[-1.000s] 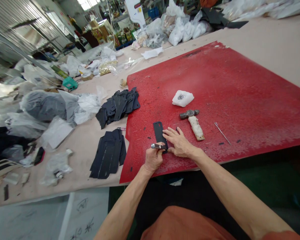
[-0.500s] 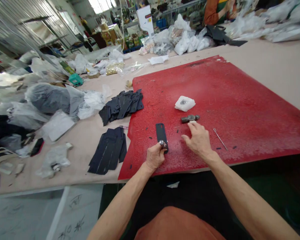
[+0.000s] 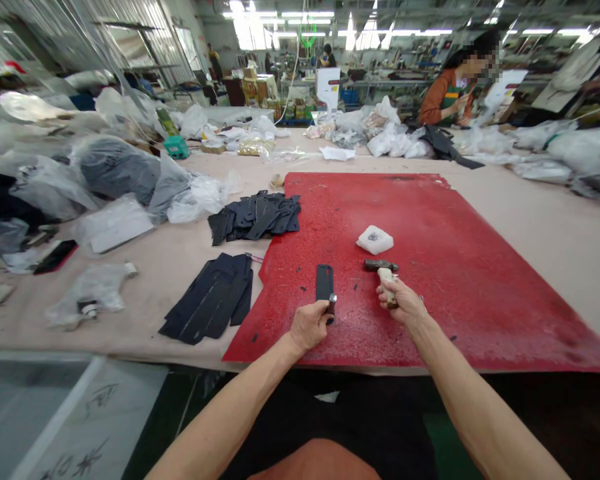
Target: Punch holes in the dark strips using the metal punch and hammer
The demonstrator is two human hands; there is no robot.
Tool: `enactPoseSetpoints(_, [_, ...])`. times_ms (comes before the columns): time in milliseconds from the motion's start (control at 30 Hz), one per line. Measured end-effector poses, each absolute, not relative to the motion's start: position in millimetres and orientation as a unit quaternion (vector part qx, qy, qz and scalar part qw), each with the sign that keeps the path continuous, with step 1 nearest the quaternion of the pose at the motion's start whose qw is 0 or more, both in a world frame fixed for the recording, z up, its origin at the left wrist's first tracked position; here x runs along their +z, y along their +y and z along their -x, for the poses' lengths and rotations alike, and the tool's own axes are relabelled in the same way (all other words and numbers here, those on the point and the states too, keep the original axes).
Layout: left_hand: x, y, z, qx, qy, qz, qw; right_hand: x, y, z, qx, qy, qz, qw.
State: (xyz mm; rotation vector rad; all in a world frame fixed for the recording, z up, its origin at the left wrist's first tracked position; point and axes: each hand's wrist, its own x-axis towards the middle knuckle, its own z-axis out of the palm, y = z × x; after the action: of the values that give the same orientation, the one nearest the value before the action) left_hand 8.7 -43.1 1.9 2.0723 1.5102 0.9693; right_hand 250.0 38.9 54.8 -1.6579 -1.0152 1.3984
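Observation:
My left hand (image 3: 310, 327) is closed around a short metal punch (image 3: 333, 301), held upright over the near end of a dark strip (image 3: 325, 280) that has a slot at its far end. The punch's lower tip is hidden by my fingers. My right hand (image 3: 404, 301) grips a hammer (image 3: 380, 265) by its pale, wrapped handle, with the head low over the red mat (image 3: 490, 293). Beyond the hammer head sits a white block (image 3: 375, 240) with small metal bits on top.
Left of the mat lie a heap of dark cut pieces (image 3: 257, 215) and a neater stack of dark panels (image 3: 210, 297). Plastic bags (image 3: 117, 170) crowd the table's left side. Across the table, a person in a brown top (image 3: 437, 97) sits near more bags.
My right hand has closed round the hammer handle, after reaching towards it with fingers apart. My left hand keeps the punch at the strip. The head view has tilted up and levelled.

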Motion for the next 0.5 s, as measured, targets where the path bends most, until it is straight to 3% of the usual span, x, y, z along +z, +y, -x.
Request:
enactPoseSetpoints(167, [3.7,-42.9,-8.5,0.348,0.536,-0.744,0.194,134.6,5.0,-238.8,0.505,-0.432,0.611,0.431])
enactPoseSetpoints(300, [3.4,-42.6,-8.8,0.338,0.539,-0.748,0.188,201.6,-46.7,-229.8,0.155,-0.630,0.587,0.485])
enactPoseSetpoints(367, [3.3,-42.4,-9.1,0.336,0.536,-0.752,0.183,210.6,-65.4,-226.2,0.087,-0.732,0.533,0.414])
enactPoseSetpoints(500, [2.7,-42.5,-9.7,0.333,0.530,-0.760,0.175,206.2,-77.5,-227.0,0.168,-0.862,0.422,0.225])
